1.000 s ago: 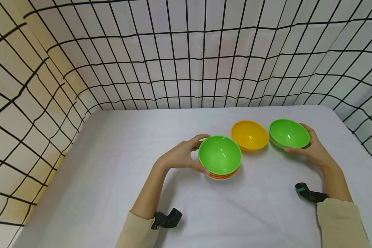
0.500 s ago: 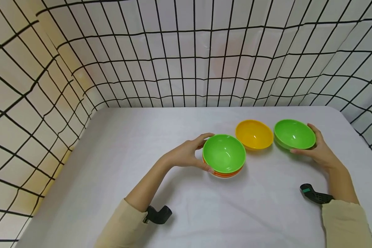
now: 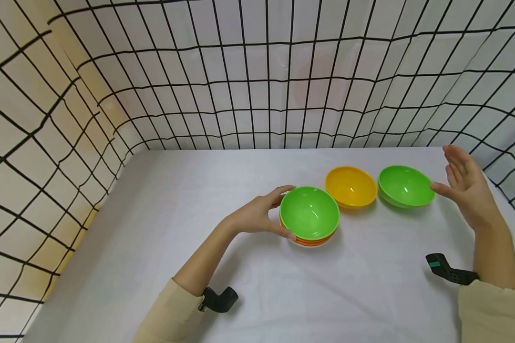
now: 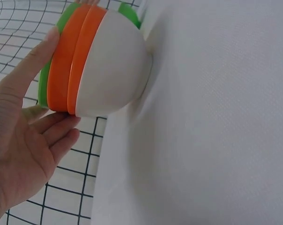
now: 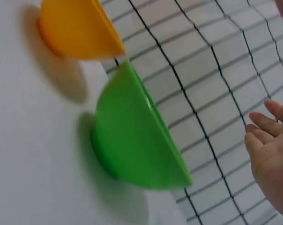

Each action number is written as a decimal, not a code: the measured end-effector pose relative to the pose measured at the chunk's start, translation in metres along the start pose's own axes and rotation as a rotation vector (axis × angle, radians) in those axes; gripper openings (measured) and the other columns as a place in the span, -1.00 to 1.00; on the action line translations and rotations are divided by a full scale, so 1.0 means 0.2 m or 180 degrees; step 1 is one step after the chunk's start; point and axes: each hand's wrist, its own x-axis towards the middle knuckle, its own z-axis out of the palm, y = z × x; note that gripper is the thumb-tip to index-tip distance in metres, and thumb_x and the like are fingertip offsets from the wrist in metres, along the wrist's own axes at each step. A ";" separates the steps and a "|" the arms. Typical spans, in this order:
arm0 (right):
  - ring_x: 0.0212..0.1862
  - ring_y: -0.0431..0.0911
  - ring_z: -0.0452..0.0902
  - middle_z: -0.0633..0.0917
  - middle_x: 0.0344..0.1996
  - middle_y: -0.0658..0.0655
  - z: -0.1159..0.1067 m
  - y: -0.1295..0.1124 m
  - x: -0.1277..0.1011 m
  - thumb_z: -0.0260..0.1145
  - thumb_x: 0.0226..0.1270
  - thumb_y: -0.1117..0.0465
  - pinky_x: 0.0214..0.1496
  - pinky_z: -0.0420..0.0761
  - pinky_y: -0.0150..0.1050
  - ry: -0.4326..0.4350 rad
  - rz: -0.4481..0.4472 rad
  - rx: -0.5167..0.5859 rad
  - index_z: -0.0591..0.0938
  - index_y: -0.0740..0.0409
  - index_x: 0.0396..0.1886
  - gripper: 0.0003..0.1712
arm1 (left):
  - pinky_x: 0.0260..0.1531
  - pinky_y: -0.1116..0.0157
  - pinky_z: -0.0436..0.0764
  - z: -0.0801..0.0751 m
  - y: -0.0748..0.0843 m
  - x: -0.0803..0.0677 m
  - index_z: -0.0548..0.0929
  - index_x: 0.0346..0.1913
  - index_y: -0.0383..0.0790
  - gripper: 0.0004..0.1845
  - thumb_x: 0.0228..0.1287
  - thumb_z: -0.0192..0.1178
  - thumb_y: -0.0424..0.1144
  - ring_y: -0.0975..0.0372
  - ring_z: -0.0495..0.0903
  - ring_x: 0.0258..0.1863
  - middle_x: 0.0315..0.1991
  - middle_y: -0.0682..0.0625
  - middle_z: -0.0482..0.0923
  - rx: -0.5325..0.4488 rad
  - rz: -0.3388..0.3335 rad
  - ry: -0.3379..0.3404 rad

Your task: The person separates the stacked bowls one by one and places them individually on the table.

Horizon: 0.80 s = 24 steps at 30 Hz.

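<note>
At the left, a beige sleeve [image 3: 171, 312] and a black wrist device [image 3: 221, 300] lead to the left hand [image 3: 257, 216], which grips a stack of bowls from its left side, thumb on the near side and the other fingers round the far side. Grip and stack are as they were half a second ago. From the top down, the stack is a green top bowl [image 3: 310, 213], two orange bowls [image 4: 64, 65] and a white bowl [image 4: 115, 65], whose foot rests on the tabletop [image 3: 197, 186]. It stands upright, mouths facing up, its axis vertical.

Just right of and behind the stack sits a yellow bowl [image 3: 351, 186], upright and unmoved. Right of that is a second green bowl [image 3: 405, 186], just beside the yellow one; whether their rims touch I cannot tell. It too sits mouth up on the tabletop, in the same spot as before, but the right hand [image 3: 468, 190] has let go of it and moved off to the right. Its fingers are straight and the thumb stands wide of them, pointing toward the bowl's right rim; the right wrist view shows a gap between hand and bowl.
</note>
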 end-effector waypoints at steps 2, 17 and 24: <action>0.44 -0.24 -0.15 0.08 0.40 0.08 0.12 -0.07 -0.01 0.14 -0.01 0.77 0.41 -0.27 -0.47 -0.0163 -0.0214 0.0399 0.09 0.21 0.39 -0.04 | 0.25 0.13 0.32 0.00 0.00 0.00 0.05 0.38 0.21 0.10 -0.26 0.51 0.07 0.19 0.27 0.30 0.28 0.15 0.32 -0.0007 0.0003 0.0001; 0.41 -0.12 0.02 0.17 0.39 0.19 0.52 -0.13 -0.03 0.27 -0.27 0.81 0.35 0.13 -0.49 -0.1377 -0.0692 0.0008 0.06 0.42 0.36 0.09 | 0.25 0.12 0.32 0.01 0.00 0.01 0.06 0.37 0.23 0.08 -0.26 0.50 0.07 0.18 0.26 0.31 0.27 0.16 0.33 -0.0031 0.0047 0.0008; 0.41 -0.18 0.02 0.15 0.39 0.21 0.70 -0.08 -0.07 0.41 -0.26 0.66 0.36 0.09 -0.52 -0.1609 -0.0466 -0.0737 0.06 0.33 0.39 0.14 | 0.25 0.11 0.31 0.01 -0.01 0.00 0.05 0.38 0.23 0.10 -0.26 0.50 0.08 0.19 0.27 0.30 0.28 0.16 0.32 -0.0022 0.0018 0.0022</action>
